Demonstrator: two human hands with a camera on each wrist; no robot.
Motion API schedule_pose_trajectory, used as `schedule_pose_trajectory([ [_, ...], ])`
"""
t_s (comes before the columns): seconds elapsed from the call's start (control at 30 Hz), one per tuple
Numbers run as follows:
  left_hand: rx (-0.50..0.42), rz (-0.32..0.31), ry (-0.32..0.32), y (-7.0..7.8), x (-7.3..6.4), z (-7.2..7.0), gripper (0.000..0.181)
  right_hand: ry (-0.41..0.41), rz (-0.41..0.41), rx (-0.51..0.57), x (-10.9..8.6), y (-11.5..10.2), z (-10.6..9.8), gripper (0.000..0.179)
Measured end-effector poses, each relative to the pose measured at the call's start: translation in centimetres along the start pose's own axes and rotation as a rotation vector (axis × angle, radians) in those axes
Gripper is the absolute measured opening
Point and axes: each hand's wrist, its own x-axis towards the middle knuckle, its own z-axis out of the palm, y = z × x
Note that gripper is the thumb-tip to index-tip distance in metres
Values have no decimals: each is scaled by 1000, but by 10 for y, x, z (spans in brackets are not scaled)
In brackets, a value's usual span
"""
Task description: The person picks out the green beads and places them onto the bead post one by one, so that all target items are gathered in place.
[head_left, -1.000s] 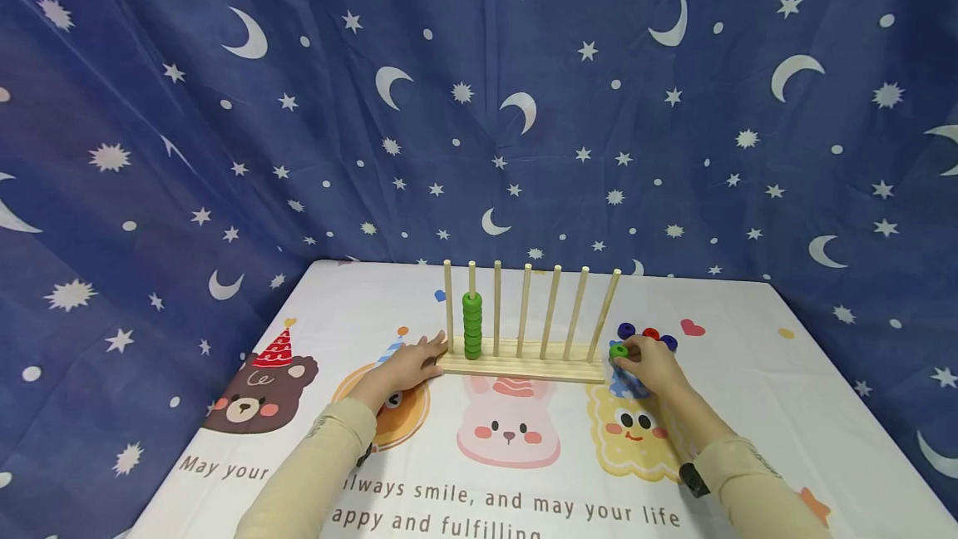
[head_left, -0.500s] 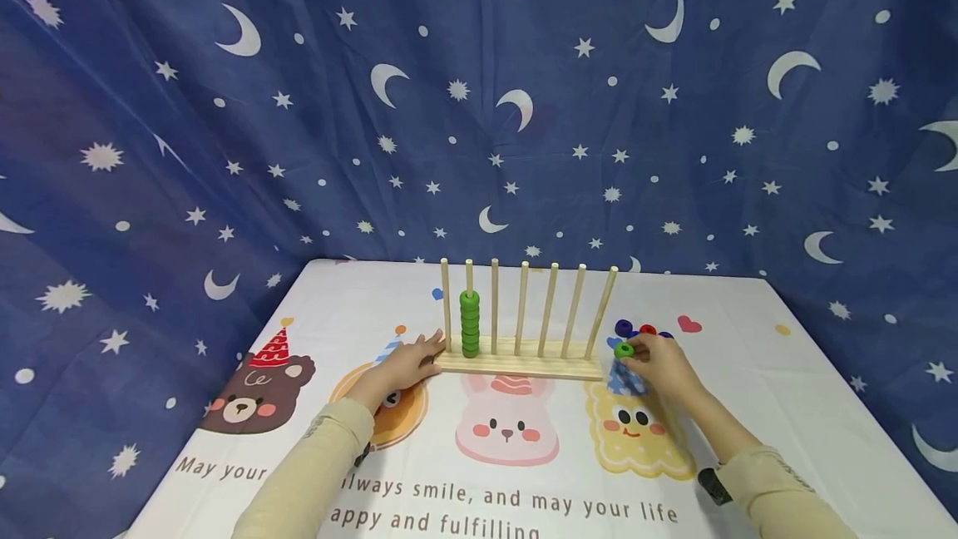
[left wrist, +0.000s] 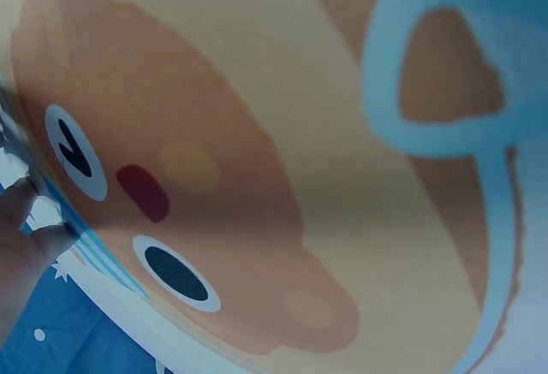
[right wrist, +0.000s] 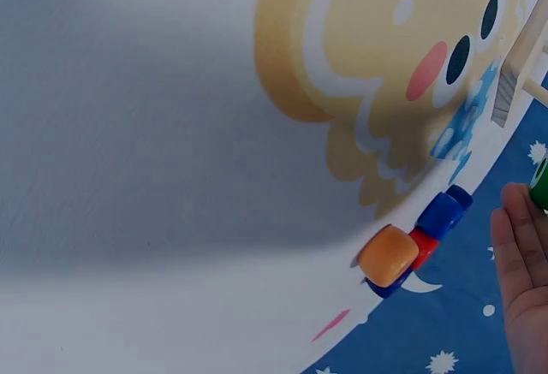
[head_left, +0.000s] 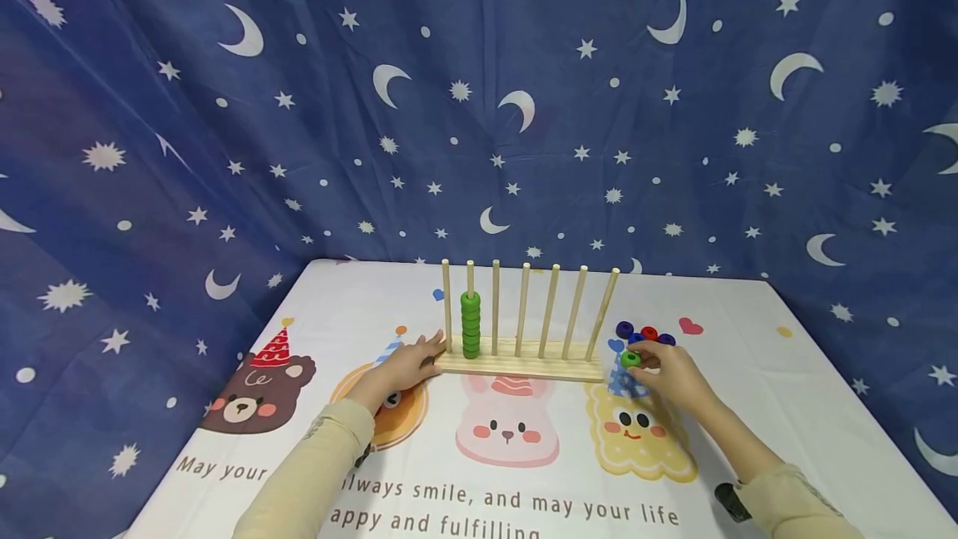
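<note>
My right hand (head_left: 674, 374) pinches a green ring bead (head_left: 631, 359) between thumb and fingertips, to the right of the wooden peg rack (head_left: 524, 366). In the right wrist view, the same green bead (right wrist: 539, 187) is cut off by the frame edge beside my fingers (right wrist: 514, 254). Upright pegs stand along the rack, and a stack of green beads (head_left: 471, 327) is threaded on the second peg from the left. My left hand (head_left: 404, 364) lies on the table with extended fingers touching the rack's left end. The left wrist view catches only its fingertips (left wrist: 53, 239).
Behind my right hand lie loose beads, among them a dark blue bead (head_left: 624, 329) and a red bead (head_left: 649, 333). An orange bead (right wrist: 388, 255) shows in the right wrist view. A printed white cloth (head_left: 509, 431) covers the table; a blue starry curtain (head_left: 479, 106) hangs behind.
My right hand, holding the green bead, has shifted slightly right and nearer to me, uncovering more of the loose beads. The left hand and rack stay put.
</note>
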Motion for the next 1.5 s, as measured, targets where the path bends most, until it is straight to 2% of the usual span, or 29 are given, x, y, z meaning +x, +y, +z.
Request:
schedule_pose_trajectory([
  [0.33,-6,6,-12,3,0,0,53,18,-51,27,-5,-7,-5,29],
  [0.57,-6,23,22,2,-1,-2,52,31,-90,13,0,-23,-12,30],
  [0.7,2,5,9,-1,-3,-3,52,48,-121,10,0,-32,-13,31],
  [1.0,-6,13,8,0,-1,-1,52,155,-256,20,-1,-60,-20,33],
  [1.17,-1,-8,15,1,0,-1,52,166,-342,39,6,-79,-26,33],
  [1.37,1,6,5,3,0,-1,52,167,-362,51,13,-98,-28,34],
  [1.5,0,-3,8,4,0,0,52,163,-403,63,22,-111,-31,35],
])
